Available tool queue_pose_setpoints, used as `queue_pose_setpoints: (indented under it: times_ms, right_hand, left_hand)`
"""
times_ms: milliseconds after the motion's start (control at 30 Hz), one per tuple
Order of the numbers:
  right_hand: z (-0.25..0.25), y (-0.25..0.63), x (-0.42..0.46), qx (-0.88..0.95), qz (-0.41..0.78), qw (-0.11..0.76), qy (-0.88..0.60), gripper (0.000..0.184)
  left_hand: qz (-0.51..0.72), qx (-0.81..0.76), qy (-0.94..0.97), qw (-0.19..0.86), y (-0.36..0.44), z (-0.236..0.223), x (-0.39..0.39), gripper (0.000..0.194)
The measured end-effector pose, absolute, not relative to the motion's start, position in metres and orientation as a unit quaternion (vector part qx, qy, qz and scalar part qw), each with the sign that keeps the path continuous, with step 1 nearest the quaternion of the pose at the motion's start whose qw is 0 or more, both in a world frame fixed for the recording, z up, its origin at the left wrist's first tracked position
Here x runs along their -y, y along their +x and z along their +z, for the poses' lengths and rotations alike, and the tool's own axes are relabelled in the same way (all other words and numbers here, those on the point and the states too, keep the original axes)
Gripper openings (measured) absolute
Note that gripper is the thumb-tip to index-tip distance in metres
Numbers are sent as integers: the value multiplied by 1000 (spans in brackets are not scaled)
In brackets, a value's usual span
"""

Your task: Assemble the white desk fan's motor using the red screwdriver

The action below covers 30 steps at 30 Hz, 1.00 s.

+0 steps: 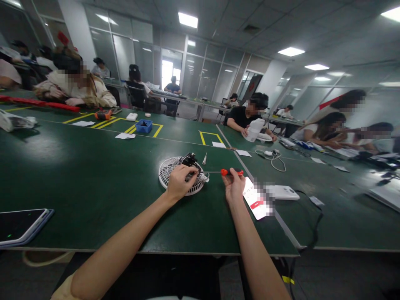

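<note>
A white round fan grille (165,174) lies on the green table, with a dark motor and wires (188,160) on top of it. My left hand (181,181) rests over the grille, its thumb and fingers pinched at the motor part; what sits between the fingertips is too small to name. In my right hand (235,187) is a screwdriver (231,172) with a red and black handle, held level. Its shaft points left, and the tip reaches the white piece beside the motor. A small white pointed part (204,158) lies just behind the grille.
A lit phone (256,200) lies beside my right wrist, near a white power bank-like case (283,192). A tablet-like device (23,225) is at the left edge. A blue bin (144,126) and a coiled white cable (275,156) lie farther back. Across the table, a person (248,114) handles white parts.
</note>
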State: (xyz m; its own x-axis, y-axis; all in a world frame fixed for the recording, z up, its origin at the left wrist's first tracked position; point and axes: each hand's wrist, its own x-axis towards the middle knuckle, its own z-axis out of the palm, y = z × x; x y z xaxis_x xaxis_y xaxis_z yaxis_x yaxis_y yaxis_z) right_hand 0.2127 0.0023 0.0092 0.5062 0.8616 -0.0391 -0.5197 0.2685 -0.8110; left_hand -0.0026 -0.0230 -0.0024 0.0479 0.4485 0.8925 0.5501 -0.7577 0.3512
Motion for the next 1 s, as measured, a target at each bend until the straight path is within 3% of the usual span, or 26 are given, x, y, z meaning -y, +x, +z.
queue_pose_setpoints:
  times_ms: [1000]
  right_hand:
    - [9,210,-1,194,422,781,-417,63]
  left_hand:
    - [-577,366,-730,29,-1,-5,26,13]
